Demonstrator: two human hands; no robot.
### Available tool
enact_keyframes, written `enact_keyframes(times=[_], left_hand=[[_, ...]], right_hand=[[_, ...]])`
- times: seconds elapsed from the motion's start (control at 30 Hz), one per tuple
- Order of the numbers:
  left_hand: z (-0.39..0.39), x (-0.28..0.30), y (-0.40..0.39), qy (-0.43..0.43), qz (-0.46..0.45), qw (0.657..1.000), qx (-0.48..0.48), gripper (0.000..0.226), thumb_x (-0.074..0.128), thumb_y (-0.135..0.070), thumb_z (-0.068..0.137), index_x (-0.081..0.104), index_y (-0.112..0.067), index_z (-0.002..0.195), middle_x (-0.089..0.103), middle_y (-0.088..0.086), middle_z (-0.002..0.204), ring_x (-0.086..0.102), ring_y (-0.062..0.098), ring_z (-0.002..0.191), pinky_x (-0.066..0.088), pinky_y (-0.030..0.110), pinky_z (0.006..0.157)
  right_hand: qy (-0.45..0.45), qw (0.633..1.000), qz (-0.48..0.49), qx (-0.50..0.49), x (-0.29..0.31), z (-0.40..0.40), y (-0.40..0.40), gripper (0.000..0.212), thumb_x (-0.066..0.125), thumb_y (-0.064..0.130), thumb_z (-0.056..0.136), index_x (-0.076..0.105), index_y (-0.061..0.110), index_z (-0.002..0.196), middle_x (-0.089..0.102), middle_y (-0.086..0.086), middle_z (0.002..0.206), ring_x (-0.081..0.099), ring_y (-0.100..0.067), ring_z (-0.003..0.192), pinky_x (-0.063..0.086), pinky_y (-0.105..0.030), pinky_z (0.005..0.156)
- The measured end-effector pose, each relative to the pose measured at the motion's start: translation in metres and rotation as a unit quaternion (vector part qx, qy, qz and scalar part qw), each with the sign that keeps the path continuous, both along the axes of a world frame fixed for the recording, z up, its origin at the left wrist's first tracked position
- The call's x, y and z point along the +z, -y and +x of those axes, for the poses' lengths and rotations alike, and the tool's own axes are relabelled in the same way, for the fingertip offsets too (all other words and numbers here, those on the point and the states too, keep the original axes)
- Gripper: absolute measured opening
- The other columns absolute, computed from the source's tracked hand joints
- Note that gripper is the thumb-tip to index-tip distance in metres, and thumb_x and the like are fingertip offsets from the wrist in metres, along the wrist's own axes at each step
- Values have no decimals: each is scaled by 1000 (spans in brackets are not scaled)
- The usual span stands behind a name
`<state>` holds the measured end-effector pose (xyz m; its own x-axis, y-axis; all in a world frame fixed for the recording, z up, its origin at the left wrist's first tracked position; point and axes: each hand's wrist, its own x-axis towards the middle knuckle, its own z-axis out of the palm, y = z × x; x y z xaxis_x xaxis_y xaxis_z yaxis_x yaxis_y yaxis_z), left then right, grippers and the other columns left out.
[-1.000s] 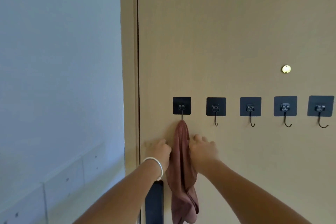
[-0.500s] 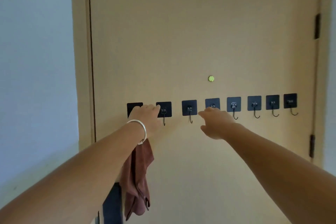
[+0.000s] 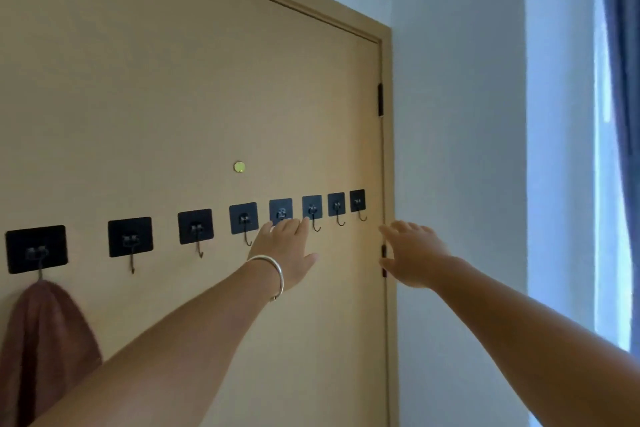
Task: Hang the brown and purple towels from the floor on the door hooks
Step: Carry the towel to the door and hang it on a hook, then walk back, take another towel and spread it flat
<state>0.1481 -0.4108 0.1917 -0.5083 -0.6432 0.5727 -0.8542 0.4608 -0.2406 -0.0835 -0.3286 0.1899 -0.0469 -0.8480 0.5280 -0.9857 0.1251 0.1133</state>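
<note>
Towel (image 3: pixel 48 340), brown, draped bunched from leftmost hook (image 3: pixel 36 250), seemingly soft; left hand (image 3: pixel 287 253) and right hand (image 3: pixel 414 253) spread, empty.

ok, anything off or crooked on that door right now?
Nothing stands out. The brown towel hangs bunched from the leftmost black square adhesive hook; the other hooks sit in an even row, bare. Both hands are open and empty, left hand and right hand.

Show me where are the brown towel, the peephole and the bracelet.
brown towel (image 3: pixel 45 340): head view, middle of the hanging cloth.
peephole (image 3: pixel 239 167): head view, centre of the lens.
bracelet (image 3: pixel 275 270): head view, band at the left wrist.
</note>
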Motion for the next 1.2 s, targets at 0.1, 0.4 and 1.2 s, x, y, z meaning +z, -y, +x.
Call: enact_keyframes(times=[0.1,0.4,1.2], left_hand=[[-55,-8,-14,-8,10,997,-77,71,37,-51,97,14,-13,152,31,2,153,26,20,142,18,44,118],[-207,-57,-95,-1,45,959,-280,71,35,-49,97,12,-12,153,27,2,155,22,18,144,18,41,117],[-386,-123,-570,93,75,731,-672,72,38,-52,98,10,-16,154,23,3,159,21,23,145,14,45,119]], right_hand=[[-4,997,8,-74,-5,-45,-47,65,46,52,94,25,24,149,33,-2,153,32,-23,139,28,-39,113],[-8,951,72,-299,-54,-135,-236,62,48,50,93,29,23,146,38,-2,148,35,-22,136,27,-37,111],[131,727,9,-673,-127,-103,-746,65,48,51,92,26,29,150,36,5,150,33,-16,138,27,-38,113]])
